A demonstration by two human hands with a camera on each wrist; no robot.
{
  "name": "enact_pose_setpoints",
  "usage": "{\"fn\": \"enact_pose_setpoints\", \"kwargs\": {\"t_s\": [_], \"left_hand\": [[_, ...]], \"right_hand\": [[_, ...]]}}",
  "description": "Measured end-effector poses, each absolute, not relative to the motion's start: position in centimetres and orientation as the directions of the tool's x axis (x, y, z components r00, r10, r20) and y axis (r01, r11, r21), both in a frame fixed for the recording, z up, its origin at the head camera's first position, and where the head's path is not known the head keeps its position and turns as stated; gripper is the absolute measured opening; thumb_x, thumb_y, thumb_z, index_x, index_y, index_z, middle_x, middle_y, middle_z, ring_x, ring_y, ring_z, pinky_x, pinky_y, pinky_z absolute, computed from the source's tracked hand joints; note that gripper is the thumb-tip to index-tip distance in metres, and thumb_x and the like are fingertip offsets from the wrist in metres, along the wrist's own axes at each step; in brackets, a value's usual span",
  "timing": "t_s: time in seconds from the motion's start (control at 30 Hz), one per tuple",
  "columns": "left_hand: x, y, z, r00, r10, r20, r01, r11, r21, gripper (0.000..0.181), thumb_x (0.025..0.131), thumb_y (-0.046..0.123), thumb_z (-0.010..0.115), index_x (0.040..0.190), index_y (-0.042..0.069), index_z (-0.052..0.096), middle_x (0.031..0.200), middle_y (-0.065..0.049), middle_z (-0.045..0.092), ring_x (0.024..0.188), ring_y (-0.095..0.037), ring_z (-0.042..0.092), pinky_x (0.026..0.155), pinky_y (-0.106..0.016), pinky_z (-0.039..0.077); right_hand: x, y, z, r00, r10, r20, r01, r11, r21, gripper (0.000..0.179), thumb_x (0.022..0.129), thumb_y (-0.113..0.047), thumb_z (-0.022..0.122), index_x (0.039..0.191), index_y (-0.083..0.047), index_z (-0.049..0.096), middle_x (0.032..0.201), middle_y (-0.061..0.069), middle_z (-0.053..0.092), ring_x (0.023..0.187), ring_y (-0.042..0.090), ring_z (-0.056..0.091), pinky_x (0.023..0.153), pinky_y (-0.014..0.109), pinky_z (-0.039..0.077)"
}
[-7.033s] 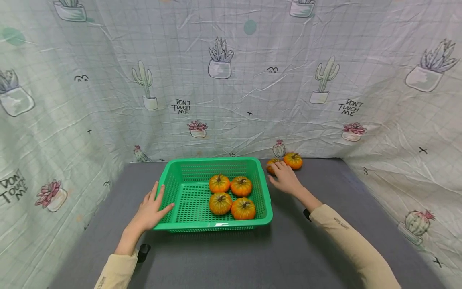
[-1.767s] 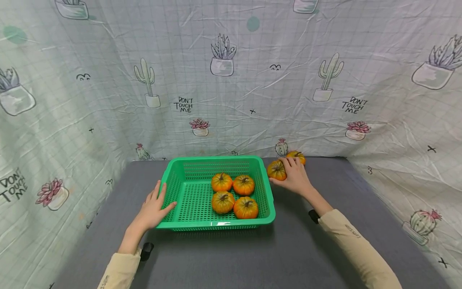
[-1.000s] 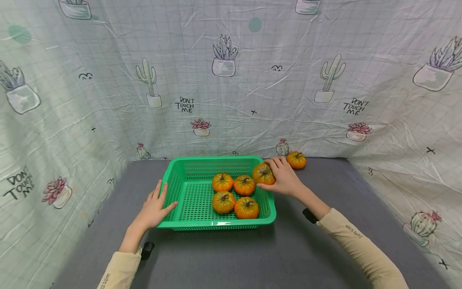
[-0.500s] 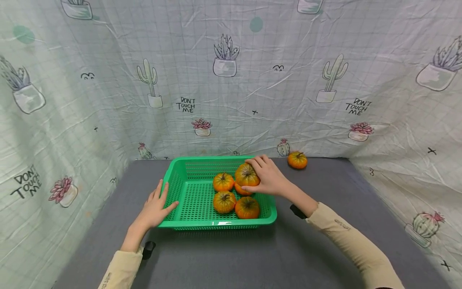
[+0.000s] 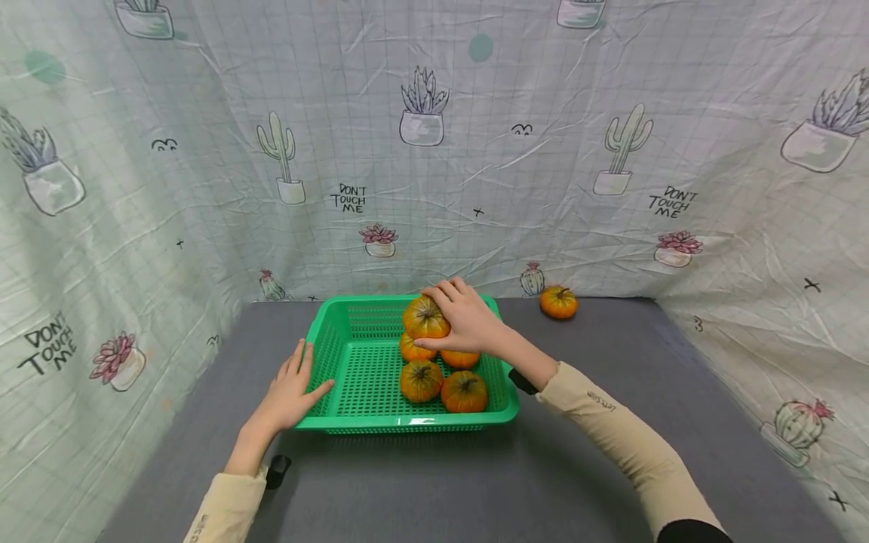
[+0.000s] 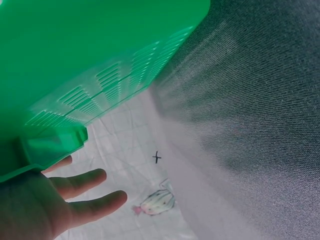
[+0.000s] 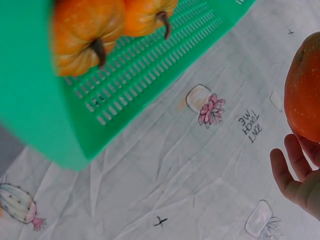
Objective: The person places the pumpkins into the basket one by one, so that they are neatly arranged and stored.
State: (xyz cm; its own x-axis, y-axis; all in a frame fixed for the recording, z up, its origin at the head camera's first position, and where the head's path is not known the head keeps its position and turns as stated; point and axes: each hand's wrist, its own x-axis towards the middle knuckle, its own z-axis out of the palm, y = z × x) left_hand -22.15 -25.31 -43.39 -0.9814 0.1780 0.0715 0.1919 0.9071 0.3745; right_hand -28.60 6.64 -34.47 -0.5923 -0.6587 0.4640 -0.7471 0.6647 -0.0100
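Observation:
In the head view my right hand (image 5: 465, 317) grips a small orange pumpkin (image 5: 425, 317) above the back of a green plastic basket (image 5: 407, 422). The same held pumpkin (image 7: 305, 90) appears at the right edge of the right wrist view, with fingers under it. Several more pumpkins sit in the basket's right half, among them a front right one (image 5: 465, 392) and a front middle one (image 5: 421, 381); the two behind are partly covered by the held pumpkin and my hand. My left hand (image 5: 285, 396) rests on the basket's left rim, fingers straight and spread.
One more pumpkin (image 5: 559, 302) lies on the grey table (image 5: 434, 490) behind and right of the basket. A wrinkled cloth (image 5: 434, 188) printed with potted cacti hangs around the back and sides.
My right hand has picked up a pumpkin from the table right of the basket and carried it left over the basket's right wall. The left hand has stayed on the rim.

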Motion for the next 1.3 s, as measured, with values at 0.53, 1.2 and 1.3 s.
{"fn": "enact_pose_setpoints", "kwargs": {"t_s": [0.53, 1.2, 1.3], "left_hand": [[-22.0, -25.3, -43.2, -0.986, 0.156, 0.063, 0.168, 0.904, 0.393, 0.086, 0.089, 0.056, 0.037, 0.143, -0.001, 0.004, 0.149, -0.023, -0.001, 0.129, -0.052, 0.01, 0.094, -0.069, 0.017], [-22.2, -25.3, -43.0, -0.984, 0.167, 0.058, 0.176, 0.895, 0.409, 0.086, 0.089, 0.056, 0.037, 0.143, -0.002, 0.003, 0.148, -0.024, -0.002, 0.129, -0.052, 0.01, 0.092, -0.07, 0.018], [-22.2, -25.4, -43.1, -0.984, 0.168, 0.06, 0.177, 0.895, 0.409, 0.086, 0.089, 0.056, 0.038, 0.143, -0.002, 0.003, 0.148, -0.024, -0.002, 0.128, -0.053, 0.01, 0.093, -0.07, 0.018]], "right_hand": [[-29.9, 1.7, -36.3, -0.723, -0.576, 0.381, -0.642, 0.764, -0.062, 0.072, 0.074, -0.065, 0.053, 0.123, -0.012, 0.046, 0.113, 0.006, 0.049, 0.097, 0.021, 0.04, 0.081, 0.037, 0.04], [-32.4, -2.9, -39.8, -0.834, -0.433, 0.342, -0.479, 0.876, -0.057, 0.076, 0.073, -0.072, 0.047, 0.125, -0.016, 0.043, 0.111, 0.008, 0.043, 0.098, 0.024, 0.036, 0.076, 0.035, 0.033], [-32.8, -3.4, -40.3, -0.857, -0.43, 0.286, -0.459, 0.887, -0.043, 0.077, 0.073, -0.073, 0.045, 0.125, -0.016, 0.042, 0.113, 0.007, 0.043, 0.1, 0.024, 0.036, 0.076, 0.035, 0.032]]}}
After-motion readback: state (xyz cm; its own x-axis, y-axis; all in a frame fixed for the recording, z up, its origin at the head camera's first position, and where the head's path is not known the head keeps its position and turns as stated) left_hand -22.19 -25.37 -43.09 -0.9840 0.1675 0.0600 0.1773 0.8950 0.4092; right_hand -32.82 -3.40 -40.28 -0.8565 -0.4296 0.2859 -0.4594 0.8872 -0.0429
